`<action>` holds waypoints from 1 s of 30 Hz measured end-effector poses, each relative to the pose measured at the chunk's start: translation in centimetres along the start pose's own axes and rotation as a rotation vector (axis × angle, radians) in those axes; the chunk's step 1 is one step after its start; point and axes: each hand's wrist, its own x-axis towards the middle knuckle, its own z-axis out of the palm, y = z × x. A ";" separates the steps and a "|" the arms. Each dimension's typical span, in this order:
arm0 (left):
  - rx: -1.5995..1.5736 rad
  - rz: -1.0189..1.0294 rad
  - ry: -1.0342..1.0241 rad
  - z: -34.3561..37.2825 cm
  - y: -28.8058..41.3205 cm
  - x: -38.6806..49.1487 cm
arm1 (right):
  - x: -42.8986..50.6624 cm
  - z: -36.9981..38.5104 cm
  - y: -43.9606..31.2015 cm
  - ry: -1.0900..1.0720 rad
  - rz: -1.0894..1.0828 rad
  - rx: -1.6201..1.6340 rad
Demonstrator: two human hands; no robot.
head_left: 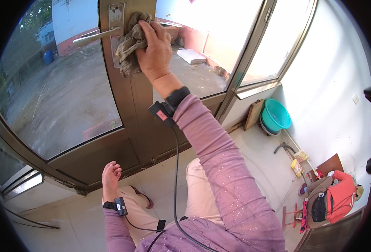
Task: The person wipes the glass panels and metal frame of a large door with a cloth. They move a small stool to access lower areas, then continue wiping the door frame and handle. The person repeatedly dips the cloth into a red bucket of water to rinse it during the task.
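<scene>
My right hand (155, 48) presses a crumpled grey-brown cloth (130, 52) against the brown metal door frame (135, 107). The cloth lies just right of the door's lever handle (94, 37) and overlaps the edge of its metal backplate (116, 15). My palm hides part of the cloth. Low in front of the door's bottom panel, my left hand (111, 172) hangs with its fingers loosely curled and nothing in it. Both wrists wear black straps with small cabled devices, the right one (161, 113) and the left one (120, 206).
Glass panes (68, 104) show a yard outside. At the right wall stand a turquoise basin (276, 115) and a wooden board (253, 115). Yellow packages (296, 167) and a bent hose (284, 146) lie on the floor. A person in a red top (341, 197) sits lower right.
</scene>
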 end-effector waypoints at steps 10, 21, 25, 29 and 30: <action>-0.212 0.125 -0.171 -0.8 2.0 -4.7 | -17.6 -0.7 -1.3 -0.250 0.115 -0.001; -0.224 0.313 -0.084 -1.9 6.2 -16.0 | -25.0 2.8 4.9 -0.339 0.100 0.019; -0.213 0.331 -0.099 -1.0 6.5 -17.7 | -28.5 2.8 5.0 -0.394 0.205 0.007; -0.086 0.254 -0.103 0.6 6.5 -17.3 | -31.2 3.3 5.3 -0.536 0.480 0.160; -0.004 0.212 -0.094 0.8 6.6 -16.8 | -31.6 3.1 5.0 -0.593 0.594 0.303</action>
